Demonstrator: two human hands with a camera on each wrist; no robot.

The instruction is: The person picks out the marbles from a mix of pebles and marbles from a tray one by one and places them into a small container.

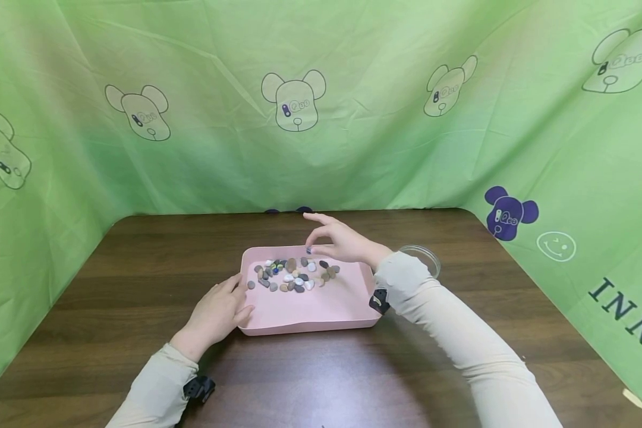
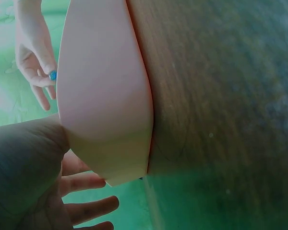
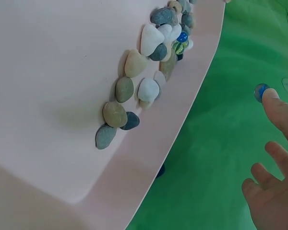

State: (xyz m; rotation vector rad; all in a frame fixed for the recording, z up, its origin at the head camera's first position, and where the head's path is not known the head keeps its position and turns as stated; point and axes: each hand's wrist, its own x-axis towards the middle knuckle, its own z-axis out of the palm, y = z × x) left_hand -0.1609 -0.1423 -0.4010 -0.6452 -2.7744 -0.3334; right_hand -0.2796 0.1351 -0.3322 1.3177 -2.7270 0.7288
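Note:
Between thumb and fingertip, my right hand (image 1: pixel 341 239) pinches a blue glass marble (image 3: pixel 261 92) above the far side of a pink tray (image 1: pixel 305 309). The other fingers of that hand are spread. My left hand (image 1: pixel 217 309) rests at the tray's left wall, fingers stretched along the outside and thumb over the rim. Inside the tray, grey, white and brown pebbles (image 3: pixel 115 114) lie in a loose band toward the far side. Among them sit a dark blue marble (image 3: pixel 183 37) and a green-striped marble (image 3: pixel 178 48).
A round clear glass dish (image 1: pixel 433 261) stands right of the tray, partly hidden behind the right forearm. The dark wooden table (image 1: pixel 155 255) meets a green printed curtain (image 1: pixel 214 148) at the back and sides.

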